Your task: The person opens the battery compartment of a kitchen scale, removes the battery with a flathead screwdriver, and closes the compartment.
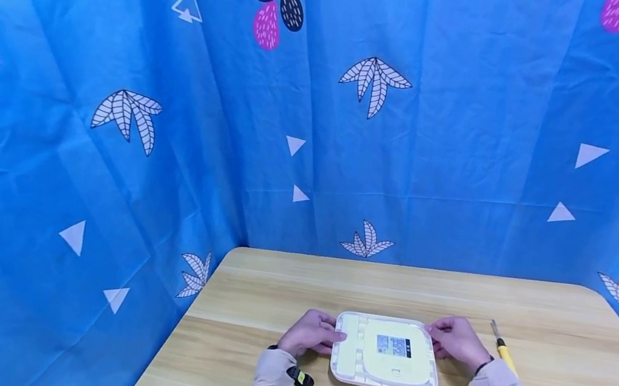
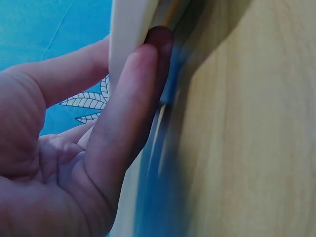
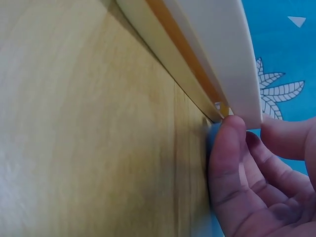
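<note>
A flat white plastic device [image 1: 355, 345] with rounded corners lies over the wooden table, its panelled side with a printed label [image 1: 393, 346] facing up. My left hand [image 1: 311, 333] grips its left edge, thumb on top and fingers beneath. At the far right corner, my right hand [image 1: 456, 340] pinches the rim between thumb and fingers. Both wrist views show the white edge of the device [image 2: 129, 34] held above the wood, with an orange strip [image 3: 185, 52] along its underside in the right wrist view. Beneath the device, the fingertips are partly hidden.
To the right of my right hand, a screwdriver [image 1: 506, 356] with a yellow handle lies on the table [image 1: 272, 275]. A blue patterned cloth [image 1: 440, 173] hangs behind the table and along its left side. Each wrist wears a small black camera [image 1: 304, 382].
</note>
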{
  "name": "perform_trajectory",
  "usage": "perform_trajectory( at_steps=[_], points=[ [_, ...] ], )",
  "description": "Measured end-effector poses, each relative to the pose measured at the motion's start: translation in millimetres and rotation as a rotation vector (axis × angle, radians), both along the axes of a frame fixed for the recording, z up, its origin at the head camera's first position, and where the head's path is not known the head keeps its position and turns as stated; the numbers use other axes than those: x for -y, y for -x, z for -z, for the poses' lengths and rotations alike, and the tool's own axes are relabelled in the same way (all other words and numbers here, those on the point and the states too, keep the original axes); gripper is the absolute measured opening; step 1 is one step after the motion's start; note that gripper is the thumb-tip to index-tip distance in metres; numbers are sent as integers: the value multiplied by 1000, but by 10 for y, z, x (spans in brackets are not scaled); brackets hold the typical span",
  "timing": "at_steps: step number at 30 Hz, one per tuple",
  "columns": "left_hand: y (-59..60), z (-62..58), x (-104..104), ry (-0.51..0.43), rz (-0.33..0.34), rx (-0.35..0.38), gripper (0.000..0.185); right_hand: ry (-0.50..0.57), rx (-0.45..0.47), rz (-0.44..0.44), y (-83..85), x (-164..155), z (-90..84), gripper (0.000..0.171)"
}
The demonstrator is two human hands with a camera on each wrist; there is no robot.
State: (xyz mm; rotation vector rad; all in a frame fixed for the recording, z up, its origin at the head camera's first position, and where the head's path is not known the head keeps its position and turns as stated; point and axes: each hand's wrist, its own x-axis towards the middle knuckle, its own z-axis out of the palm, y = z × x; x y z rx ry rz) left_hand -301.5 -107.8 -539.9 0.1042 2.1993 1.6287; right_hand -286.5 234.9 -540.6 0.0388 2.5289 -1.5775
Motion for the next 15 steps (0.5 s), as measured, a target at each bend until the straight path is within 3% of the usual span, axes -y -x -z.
perform_trajectory(
  at_steps=[6,11,15],
  points=[
    [14,22,-18,0,0,1,37,-66,-45,-20,0,-49,-32,26],
    [16,15,-12,-5,19,39,31,-256,-231,-54,-94,-3,-172,19],
    [18,3,-9,-10,37,60,28,-332,-338,-120,-247,117,-266,13]
  ],
)
